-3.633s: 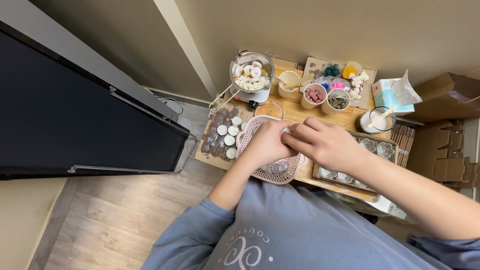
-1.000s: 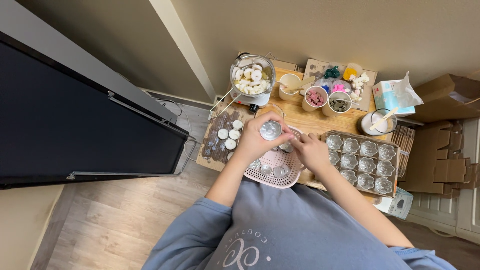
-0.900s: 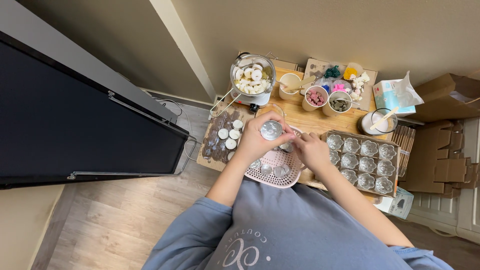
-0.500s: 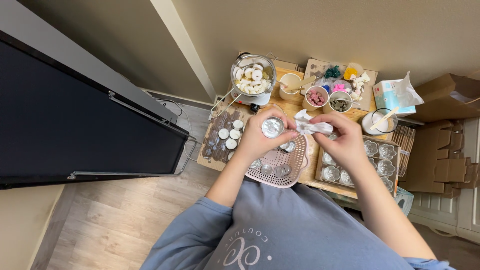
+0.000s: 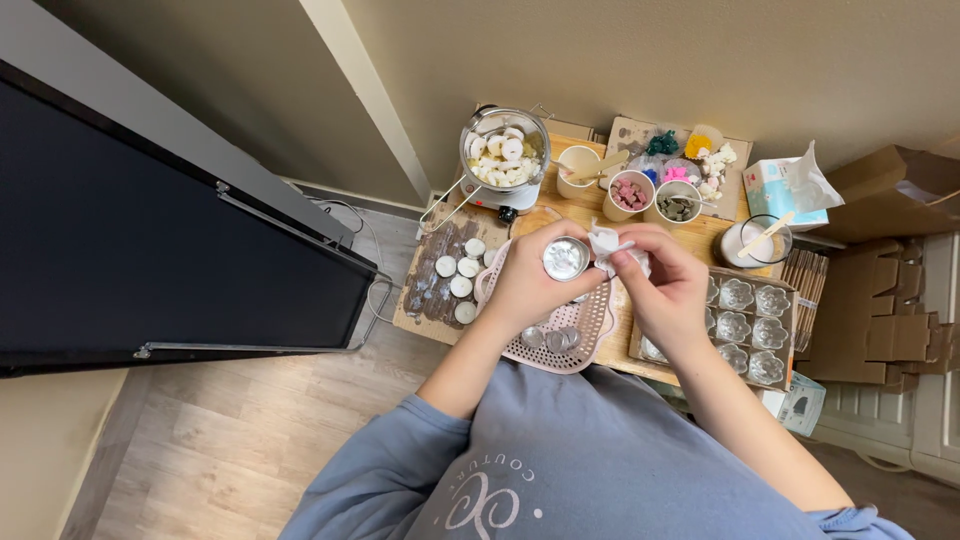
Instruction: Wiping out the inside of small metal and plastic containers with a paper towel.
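A person in a blue sweatshirt works at a small wooden table [image 5: 610, 235], seen from above. The left hand [image 5: 525, 285] is closed around a small round metal cup [image 5: 566, 258], fingers wrapped about its wall, and holds it above the far edge of a pink basket [image 5: 590, 330]. The cup's open mouth faces up toward the camera, so its axis runs roughly vertical; being round, it shows no long side. The right hand [image 5: 665, 285] pinches a crumpled white tissue [image 5: 604, 244] between thumb and fingertips, the tissue just beside the cup's right rim, seemingly touching it. More metal cups lie in the basket. To the right a tray [image 5: 745, 325] holds flower-shaped moulds in rows. At the far side stand a pot [image 5: 504, 152] of white wax discs, paper cups [image 5: 630, 192] of coloured pieces and a tissue box [image 5: 785, 190]. White discs [image 5: 458, 277] lie on a board to the left.
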